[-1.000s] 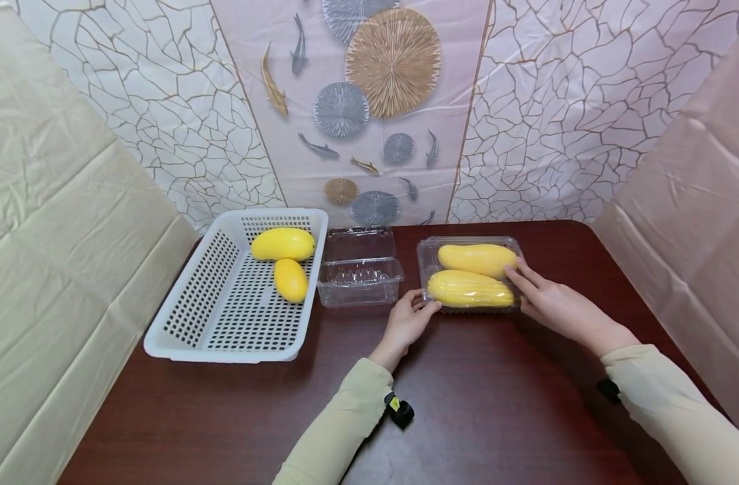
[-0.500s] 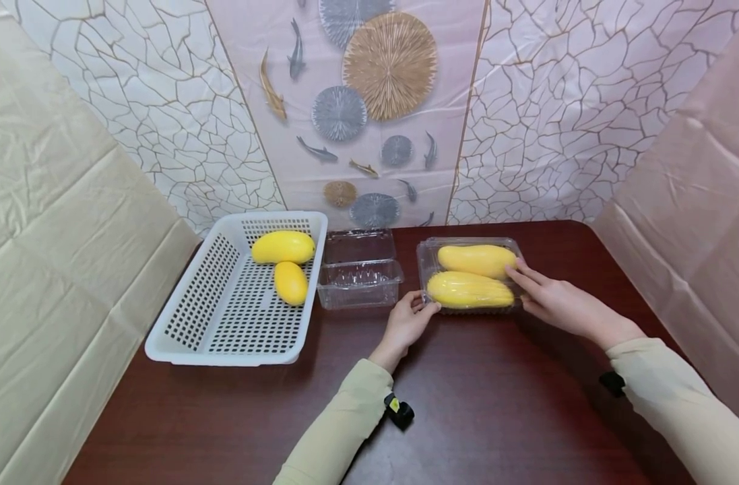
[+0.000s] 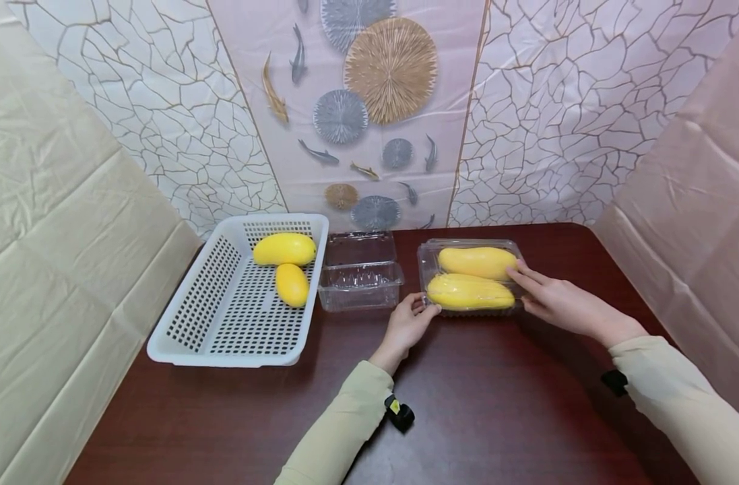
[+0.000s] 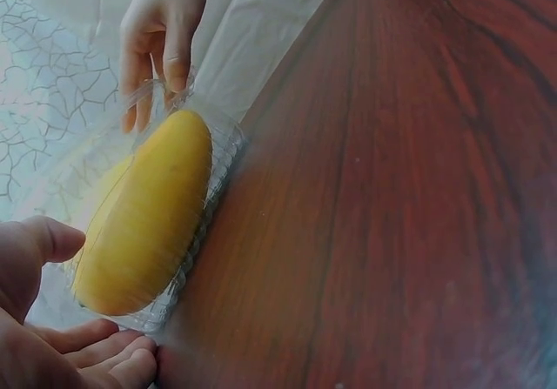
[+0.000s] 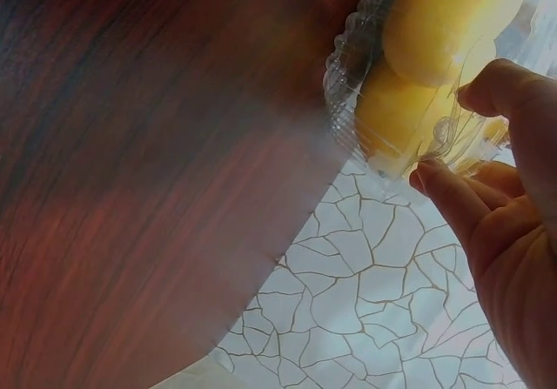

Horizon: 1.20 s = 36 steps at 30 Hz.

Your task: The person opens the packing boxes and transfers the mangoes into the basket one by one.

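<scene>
A closed clear plastic box [image 3: 470, 275] holds two yellow mangoes [image 3: 469, 291] side by side on the dark wooden table [image 3: 490, 404]. My left hand [image 3: 426, 308] grips its near left corner; in the left wrist view the thumb [image 4: 43, 237] lies over the box end and the fingers [image 4: 113, 354] curl beneath it. My right hand [image 3: 515, 276] holds the right edge. There the thumb [image 5: 496, 84] and fingers [image 5: 452, 197] pinch the box's rim [image 5: 435, 137] in the right wrist view.
A white perforated basket [image 3: 223, 316] with two more mangoes [image 3: 284, 249] stands at the left. Between it and the closed box sits an open, empty clear box [image 3: 360, 273]. Draped sheets wall the table at the back and on both sides.
</scene>
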### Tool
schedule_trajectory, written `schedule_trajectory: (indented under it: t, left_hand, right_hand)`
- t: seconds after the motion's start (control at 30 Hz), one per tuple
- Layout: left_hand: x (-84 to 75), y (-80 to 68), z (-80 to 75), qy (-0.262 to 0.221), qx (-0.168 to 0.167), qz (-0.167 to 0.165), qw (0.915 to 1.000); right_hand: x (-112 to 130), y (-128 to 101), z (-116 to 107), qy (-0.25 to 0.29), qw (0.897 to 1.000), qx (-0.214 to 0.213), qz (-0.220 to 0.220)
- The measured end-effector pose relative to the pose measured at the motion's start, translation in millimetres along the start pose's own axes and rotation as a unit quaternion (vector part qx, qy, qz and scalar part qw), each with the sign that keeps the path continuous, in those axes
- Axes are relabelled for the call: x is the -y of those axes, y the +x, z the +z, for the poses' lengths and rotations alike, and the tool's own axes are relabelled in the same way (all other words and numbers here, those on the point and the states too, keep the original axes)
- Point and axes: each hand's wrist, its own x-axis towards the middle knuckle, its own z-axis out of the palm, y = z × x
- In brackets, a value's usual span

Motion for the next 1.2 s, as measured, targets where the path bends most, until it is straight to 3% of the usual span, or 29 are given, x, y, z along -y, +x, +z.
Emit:
schedule_trajectory:
  t: [0.3,0.57,1.2]
  left_hand:
    - [1.1,-0.1,3.5,-0.002,0.003,-0.008,1.0000]
    - [1.3,-1.1,3.7,-0.010,0.001,-0.003,0.9999]
    - [3.0,0.8,2.2,-0.019,-0.004,-0.004,0.9998]
  right_hand:
    - [-0.9,1.1,-2.3,0.004,1.000,0.016,0.020]
    - [-2.4,2.5,-2.9,0.005,1.000,0.000,0.003]
    - [-6.0,-0.2,-5.9,0.023,0.997,0.032,0.060]
